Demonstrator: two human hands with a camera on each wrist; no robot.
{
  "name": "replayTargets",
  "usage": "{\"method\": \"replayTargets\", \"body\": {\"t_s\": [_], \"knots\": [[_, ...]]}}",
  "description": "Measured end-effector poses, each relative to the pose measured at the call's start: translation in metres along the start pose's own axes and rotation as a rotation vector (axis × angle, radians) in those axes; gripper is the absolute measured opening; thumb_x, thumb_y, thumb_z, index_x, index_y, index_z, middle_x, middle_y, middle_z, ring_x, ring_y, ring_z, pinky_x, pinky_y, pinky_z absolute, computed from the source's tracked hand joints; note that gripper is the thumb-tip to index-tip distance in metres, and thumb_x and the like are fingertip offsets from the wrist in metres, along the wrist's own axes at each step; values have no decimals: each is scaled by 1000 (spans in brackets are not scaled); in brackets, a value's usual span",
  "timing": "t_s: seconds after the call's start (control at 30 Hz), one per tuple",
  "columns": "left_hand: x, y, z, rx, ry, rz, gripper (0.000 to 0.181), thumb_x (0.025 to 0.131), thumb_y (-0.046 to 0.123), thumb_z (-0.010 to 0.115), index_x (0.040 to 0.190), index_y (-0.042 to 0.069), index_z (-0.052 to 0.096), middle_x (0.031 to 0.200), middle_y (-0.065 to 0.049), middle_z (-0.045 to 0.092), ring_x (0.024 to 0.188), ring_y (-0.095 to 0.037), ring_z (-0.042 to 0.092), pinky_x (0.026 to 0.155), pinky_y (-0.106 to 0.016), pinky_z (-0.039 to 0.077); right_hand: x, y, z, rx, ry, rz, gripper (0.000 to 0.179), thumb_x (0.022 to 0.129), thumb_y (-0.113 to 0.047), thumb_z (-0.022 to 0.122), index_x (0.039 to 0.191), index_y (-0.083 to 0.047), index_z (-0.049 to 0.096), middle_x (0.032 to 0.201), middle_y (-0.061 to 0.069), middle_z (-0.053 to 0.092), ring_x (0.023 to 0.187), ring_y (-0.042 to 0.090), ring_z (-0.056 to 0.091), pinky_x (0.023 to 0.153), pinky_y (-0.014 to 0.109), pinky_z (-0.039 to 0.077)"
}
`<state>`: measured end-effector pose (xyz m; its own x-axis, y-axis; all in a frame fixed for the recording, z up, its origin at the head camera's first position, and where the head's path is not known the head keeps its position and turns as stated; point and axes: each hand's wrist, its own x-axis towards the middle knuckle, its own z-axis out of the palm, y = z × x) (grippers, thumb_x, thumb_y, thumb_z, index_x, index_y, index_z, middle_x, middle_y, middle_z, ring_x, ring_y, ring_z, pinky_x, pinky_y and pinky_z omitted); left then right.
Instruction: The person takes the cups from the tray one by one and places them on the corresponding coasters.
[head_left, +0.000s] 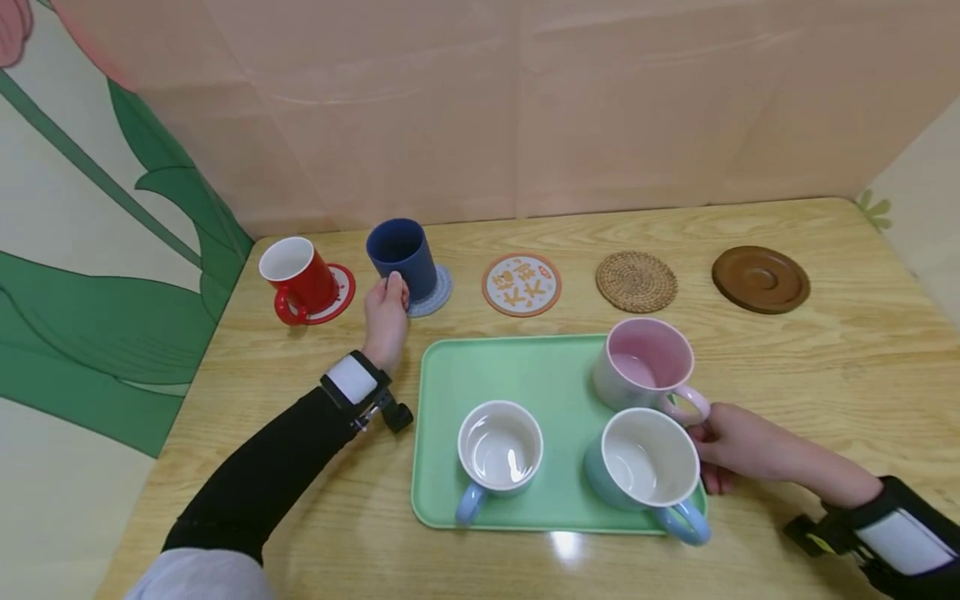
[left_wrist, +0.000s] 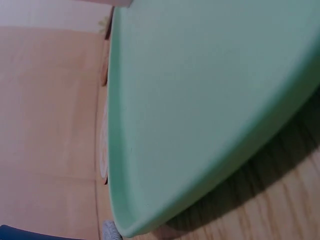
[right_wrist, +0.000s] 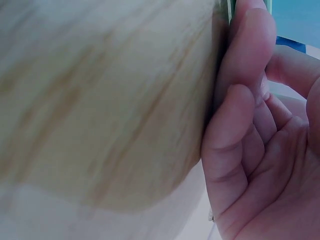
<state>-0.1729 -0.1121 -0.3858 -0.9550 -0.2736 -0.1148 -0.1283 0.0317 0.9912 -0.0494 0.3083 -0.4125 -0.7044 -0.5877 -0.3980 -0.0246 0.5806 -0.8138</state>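
Note:
My left hand point(head_left: 386, 312) grips the handle side of a dark blue mug point(head_left: 408, 254); the fingers cover the handle. This mug stands at the light blue coaster point(head_left: 442, 292), covering part of it; whether it touches cannot be told. Just a sliver of the mug point(left_wrist: 30, 234) shows in the left wrist view. My right hand point(head_left: 738, 442) rests at the right edge of a green tray point(head_left: 442, 433), close to the pink mug's handle. Its fingers point(right_wrist: 227, 120) are loosely bent against the table, with nothing seen in the palm.
On the tray are a pink mug point(head_left: 652, 362), a white mug with a blue handle point(head_left: 498, 446) and a light blue mug point(head_left: 645, 462). A red mug point(head_left: 311, 283) stands on a red-rimmed coaster point(head_left: 345, 287). Rightward lie a printed coaster point(head_left: 521, 285), woven coaster point(head_left: 636, 282) and wooden coaster point(head_left: 761, 279).

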Motion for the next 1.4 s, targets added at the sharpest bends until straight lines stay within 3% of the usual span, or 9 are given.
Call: {"method": "replayTargets", "body": {"t_s": [0.3, 0.7, 1.1, 1.4], "knots": [[2, -6, 4, -25, 50, -10, 32, 107, 23, 38, 80, 7, 47, 76, -4, 41, 72, -16, 39, 68, -24, 30, 0, 1, 0, -14, 7, 12, 30, 99, -8, 54, 70, -10, 60, 53, -5, 60, 44, 12, 58, 43, 31, 49], [0, -9, 5, 4, 30, 35, 32, 107, 23, 37, 81, 8, 46, 77, -4, 41, 71, -16, 38, 69, -24, 31, 0, 0, -1, -9, 5, 19, 29, 98, -8, 54, 70, -9, 60, 53, -4, 60, 44, 12, 58, 43, 30, 49], [1, -9, 0, 29, -13, -29, 32, 107, 28, 36, 86, 6, 48, 81, -5, 41, 78, -18, 40, 72, -26, 31, 1, 0, -1, -3, -1, 14, 29, 98, -8, 54, 70, -9, 60, 53, -4, 60, 43, 12, 58, 42, 30, 49], [1, -6, -2, 55, -36, -44, 35, 107, 28, 38, 98, -2, 54, 85, -6, 45, 80, -17, 43, 74, -24, 34, 0, 1, 0, 8, 4, -3, 29, 98, -6, 54, 70, -9, 60, 53, -4, 60, 43, 12, 58, 42, 31, 49]]}}
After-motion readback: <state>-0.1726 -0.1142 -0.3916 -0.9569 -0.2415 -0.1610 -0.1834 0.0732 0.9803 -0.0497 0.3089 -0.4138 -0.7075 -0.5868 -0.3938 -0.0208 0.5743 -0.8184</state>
